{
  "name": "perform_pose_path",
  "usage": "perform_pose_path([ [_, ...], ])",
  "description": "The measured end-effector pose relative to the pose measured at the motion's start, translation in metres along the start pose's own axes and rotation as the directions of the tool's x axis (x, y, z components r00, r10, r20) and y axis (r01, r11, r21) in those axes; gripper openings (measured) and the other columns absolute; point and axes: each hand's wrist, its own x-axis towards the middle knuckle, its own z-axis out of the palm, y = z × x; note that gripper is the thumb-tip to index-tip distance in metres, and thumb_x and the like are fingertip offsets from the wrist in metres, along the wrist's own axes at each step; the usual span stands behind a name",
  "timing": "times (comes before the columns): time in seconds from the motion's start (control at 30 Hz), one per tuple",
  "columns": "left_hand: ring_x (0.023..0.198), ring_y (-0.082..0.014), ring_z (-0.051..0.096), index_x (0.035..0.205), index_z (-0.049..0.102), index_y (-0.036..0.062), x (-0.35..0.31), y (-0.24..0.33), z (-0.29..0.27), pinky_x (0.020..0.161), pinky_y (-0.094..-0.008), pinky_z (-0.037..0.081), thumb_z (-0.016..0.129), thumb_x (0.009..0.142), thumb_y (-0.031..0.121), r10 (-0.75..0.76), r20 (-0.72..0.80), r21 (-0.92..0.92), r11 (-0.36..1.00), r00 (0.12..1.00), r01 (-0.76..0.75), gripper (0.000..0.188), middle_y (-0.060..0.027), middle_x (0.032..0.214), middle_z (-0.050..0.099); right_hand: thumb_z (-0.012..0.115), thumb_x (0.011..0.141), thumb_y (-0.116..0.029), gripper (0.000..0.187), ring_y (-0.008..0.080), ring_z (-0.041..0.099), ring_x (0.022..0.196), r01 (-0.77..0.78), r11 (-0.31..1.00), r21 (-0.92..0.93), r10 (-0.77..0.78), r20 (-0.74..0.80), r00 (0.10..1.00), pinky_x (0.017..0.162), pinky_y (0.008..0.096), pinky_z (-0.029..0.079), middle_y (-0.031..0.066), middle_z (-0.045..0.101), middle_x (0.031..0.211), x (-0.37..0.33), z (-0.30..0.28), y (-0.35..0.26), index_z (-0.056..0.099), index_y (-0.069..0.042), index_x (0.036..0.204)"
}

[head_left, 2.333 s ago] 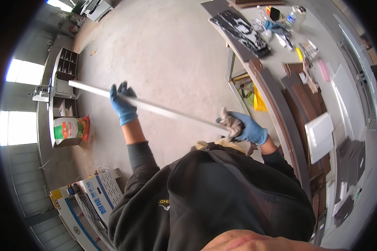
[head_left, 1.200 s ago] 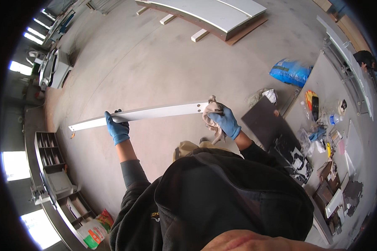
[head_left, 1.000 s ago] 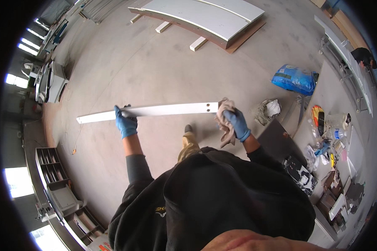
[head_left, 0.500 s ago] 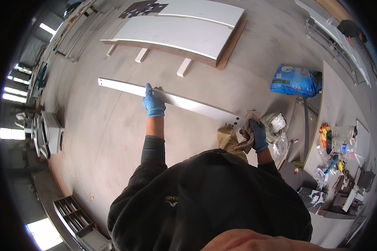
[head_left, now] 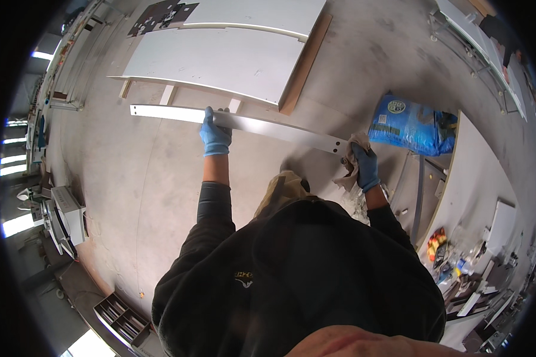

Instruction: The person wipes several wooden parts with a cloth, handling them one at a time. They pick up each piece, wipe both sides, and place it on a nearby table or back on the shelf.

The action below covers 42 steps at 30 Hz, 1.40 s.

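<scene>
A long, narrow white board [head_left: 274,128] with small dark holes at both ends stretches across in front of me. My left hand [head_left: 215,135], in a light blue glove, is closed around it left of its middle, thumb on top. My right hand [head_left: 367,166], in a darker blue glove, grips a crumpled brownish rag [head_left: 348,177] beside the board's right end. Whether the rag touches the board there I cannot tell. Part of the right fingers is hidden by the rag.
Large white panels [head_left: 214,56] lie ahead on wooden blocks [head_left: 168,94]. To the right are a blue plastic sack [head_left: 408,126] and a pale table [head_left: 473,172] cluttered with tools and bottles. At lower left stands a dark compartmented tray [head_left: 122,318]. A person [head_left: 500,35] is at far right.
My view has shifted, with the panels and sack now nearer. The board lies more level, its right end higher in view. My right hand has come up with the rag.
</scene>
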Motion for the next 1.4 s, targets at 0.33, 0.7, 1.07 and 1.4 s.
perform_pose_path([
  [0.33,0.102,-0.0392,0.067,0.123,0.054,-0.0009,0.252,-0.068,0.157,0.085,-0.0512,0.058,0.069,0.097,0.017,-0.036,0.008,-0.003,0.999,0.999,0.036,0.034,-0.0185,0.105,0.067,0.067,0.099,-0.019,0.023,0.0155,0.067,0.075,-0.062,0.996,-0.069,0.071,0.128,0.989,0.063,0.031,0.058,0.004,0.067,0.091,0.228,0.041,-0.095,0.067,-0.005,0.116],
  [0.7,0.099,-0.0323,0.072,0.115,0.063,0.0095,0.485,-0.18,0.306,0.091,-0.0431,0.056,0.065,0.097,0.025,0.316,0.38,0.658,0.568,0.869,-0.495,0.024,-0.0091,0.105,0.078,0.07,0.096,-0.017,0.022,0.017,0.069,0.08,-0.338,0.941,-0.016,0.32,0.37,0.872,0.067,0.0312,0.059,0.0065,0.068,0.095,0.492,0.043,-0.203,0.065,-0.006,0.115],
  [1.07,0.116,-0.0405,0.066,0.123,0.062,0.0029,0.616,-0.272,0.457,0.1,-0.0517,0.056,0.058,0.103,0.015,-0.281,-0.221,-0.038,0.959,0.934,0.279,0.024,-0.0185,0.12,0.069,0.074,0.085,-0.001,0.028,0.0151,0.067,0.071,-0.444,0.846,-0.294,0.494,0.121,0.861,0.064,0.0314,0.059,0.0036,0.067,0.087,0.752,0.07,-0.272,0.066,-0.006,0.111],
  [1.4,0.112,-0.0397,0.068,0.119,0.063,0.0049,0.72,-0.334,0.475,0.098,-0.0527,0.058,0.057,0.102,0.013,-0.467,-0.224,-0.132,0.884,0.855,0.448,0.02,-0.0164,0.112,0.07,0.075,0.085,-0.002,0.019,0.0173,0.065,0.06,-0.472,0.815,-0.336,0.505,0.012,0.863,0.051,0.0292,0.05,0.0053,0.064,0.074,0.834,0.092,-0.251,0.064,-0.005,0.1],
])
